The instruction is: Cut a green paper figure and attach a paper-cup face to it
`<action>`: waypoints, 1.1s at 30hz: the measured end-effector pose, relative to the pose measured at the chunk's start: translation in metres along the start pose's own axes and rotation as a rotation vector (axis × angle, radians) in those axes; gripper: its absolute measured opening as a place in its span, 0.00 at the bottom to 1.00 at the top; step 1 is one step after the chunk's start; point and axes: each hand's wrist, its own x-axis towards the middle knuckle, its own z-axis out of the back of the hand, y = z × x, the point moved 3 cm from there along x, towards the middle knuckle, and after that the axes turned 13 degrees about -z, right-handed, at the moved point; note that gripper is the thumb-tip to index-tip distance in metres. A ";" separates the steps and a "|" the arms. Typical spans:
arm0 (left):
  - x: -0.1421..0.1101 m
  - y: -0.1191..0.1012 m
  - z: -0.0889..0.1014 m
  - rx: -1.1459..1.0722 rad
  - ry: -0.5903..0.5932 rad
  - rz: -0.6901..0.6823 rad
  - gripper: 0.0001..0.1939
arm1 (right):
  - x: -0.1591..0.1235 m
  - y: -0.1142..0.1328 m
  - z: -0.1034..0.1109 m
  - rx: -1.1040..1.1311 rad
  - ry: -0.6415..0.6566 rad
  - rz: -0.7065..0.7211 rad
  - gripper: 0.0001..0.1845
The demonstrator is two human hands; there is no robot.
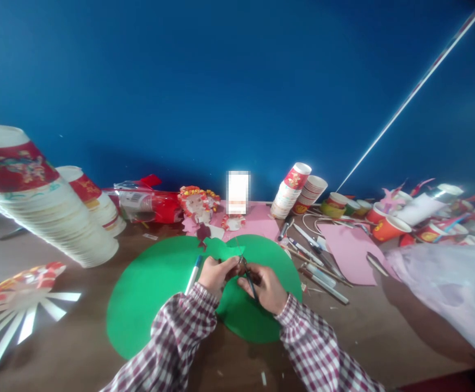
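Both my hands meet over large rounded green paper sheets (147,294) on the table. My right hand (269,288) is closed around a slim dark tool (250,279), which slants up towards the left fingertips; its exact kind is unclear. My left hand (216,274) pinches close to the tool's upper end; what sits between its fingers is too small to make out. A small pointed green edge (234,249) shows just beyond the fingertips. Beside my left hand, a white marker with a blue end (194,275) lies on the green paper.
Tall stacks of paper cups (53,212) lean at left, near a cut-paper cup craft (25,294). More stacked cups (290,190) stand at the back. Pens (327,288), pink paper (349,253) and a whitish plastic bag (445,288) lie at right. A blue wall rises behind.
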 end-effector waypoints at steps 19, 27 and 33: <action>0.000 -0.003 0.000 0.015 0.032 -0.008 0.15 | 0.000 0.000 0.004 -0.009 0.031 -0.014 0.13; -0.002 -0.009 -0.002 0.000 0.052 -0.014 0.15 | 0.000 -0.001 0.010 -0.022 0.090 -0.034 0.15; 0.001 -0.007 0.001 0.001 0.066 -0.013 0.15 | 0.000 -0.004 0.013 -0.053 0.135 -0.043 0.15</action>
